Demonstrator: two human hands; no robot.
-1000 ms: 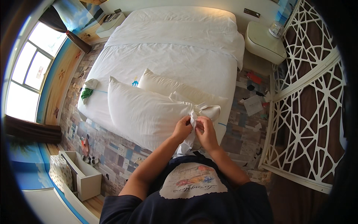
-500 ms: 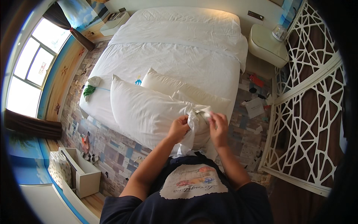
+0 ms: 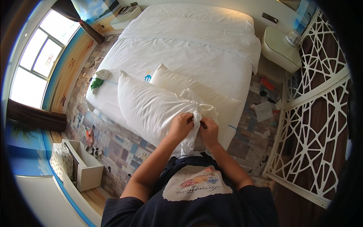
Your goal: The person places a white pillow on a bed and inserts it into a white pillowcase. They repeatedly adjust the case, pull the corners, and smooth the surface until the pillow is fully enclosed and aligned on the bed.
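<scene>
Pillowcase (image 3: 151, 109), white and plump with its pillow, lies at the foot of a white bed (image 3: 196, 56), its open end gathered toward the person. Left hand (image 3: 181, 126) and right hand (image 3: 208, 130) sit close together, fingers pinching the bunched fabric at that end. A firm, even grip on both sides of the opening, pulled taut, would likely keep the cloth from slipping. Whether the fabric is being knotted or tucked is unclear. A second white pillow (image 3: 189, 87) rests just behind, touching it.
</scene>
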